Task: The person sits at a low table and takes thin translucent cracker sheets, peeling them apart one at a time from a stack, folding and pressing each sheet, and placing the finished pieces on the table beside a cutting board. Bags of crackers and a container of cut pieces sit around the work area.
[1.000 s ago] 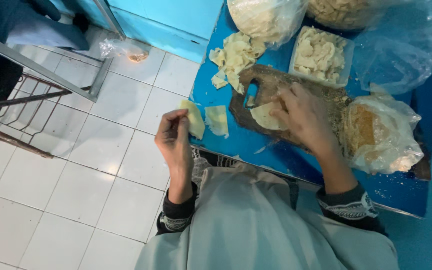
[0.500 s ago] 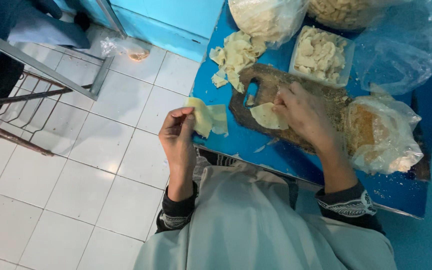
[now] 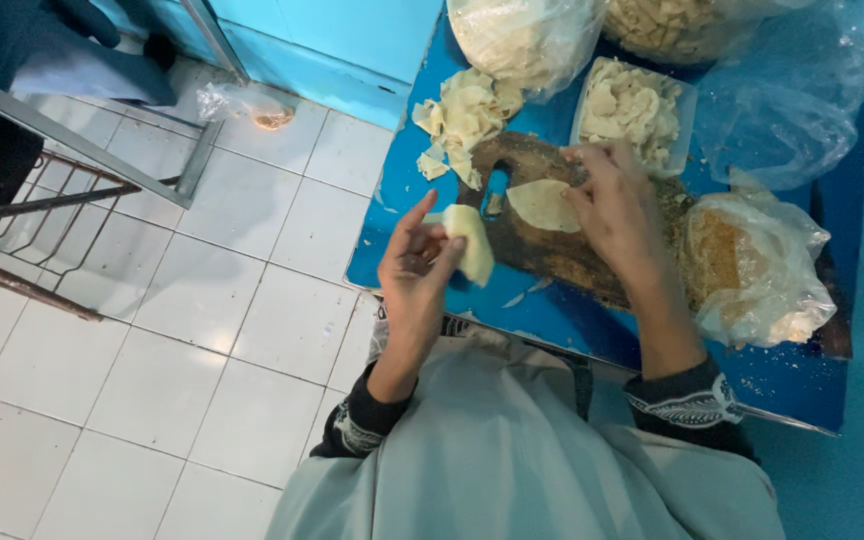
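Left hand fingers pinching folded dough piece, right hand touching flat dough round

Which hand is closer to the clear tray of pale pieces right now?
Right. The right hand is on the wooden board directly below the tray, almost touching its near edge. The left hand is off to the left, holding a folded pale wrapper.

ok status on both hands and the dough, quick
Left hand pinching a folded dough piece off the table. Right hand on the flat dough round on the wooden board. Nothing blocking.
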